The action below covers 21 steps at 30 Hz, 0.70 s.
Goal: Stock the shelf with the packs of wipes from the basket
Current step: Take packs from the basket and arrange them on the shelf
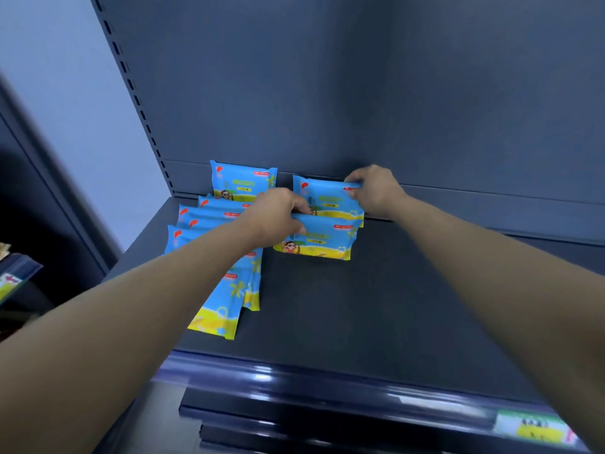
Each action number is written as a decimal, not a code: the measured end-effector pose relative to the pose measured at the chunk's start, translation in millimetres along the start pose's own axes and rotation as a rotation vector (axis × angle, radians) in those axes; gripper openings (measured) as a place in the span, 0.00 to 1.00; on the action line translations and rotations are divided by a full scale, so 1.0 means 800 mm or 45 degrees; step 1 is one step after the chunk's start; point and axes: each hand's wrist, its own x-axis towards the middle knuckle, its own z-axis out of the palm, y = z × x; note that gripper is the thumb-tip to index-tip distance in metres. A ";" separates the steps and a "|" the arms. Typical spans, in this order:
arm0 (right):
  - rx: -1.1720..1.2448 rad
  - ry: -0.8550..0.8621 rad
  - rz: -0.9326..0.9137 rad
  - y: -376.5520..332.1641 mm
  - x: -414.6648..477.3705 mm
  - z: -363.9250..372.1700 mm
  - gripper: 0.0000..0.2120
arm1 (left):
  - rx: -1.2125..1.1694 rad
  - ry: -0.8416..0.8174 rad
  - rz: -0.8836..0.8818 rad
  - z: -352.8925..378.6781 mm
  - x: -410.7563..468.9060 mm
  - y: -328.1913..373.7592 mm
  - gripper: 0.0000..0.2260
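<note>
Price rail (294, 381) at near edge, dark shelf deck (376, 306) holding a leaning row of wipes packs (226, 299) at left, left hand (278, 214) gripping the top of the front pack (320, 242) beside it, right hand (376, 188) pinching a corner of the rear pack (327, 198), back panel (360, 93) just behind.

Pale bluish wall (59, 103) (far left)

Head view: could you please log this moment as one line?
left grip holds front pack | right grip pinches rear pack | both packs on shelf | left row alongside
</note>
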 end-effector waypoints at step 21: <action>-0.195 0.209 0.013 0.011 0.001 0.017 0.14 | 0.561 0.083 0.038 0.028 0.096 -0.032 0.19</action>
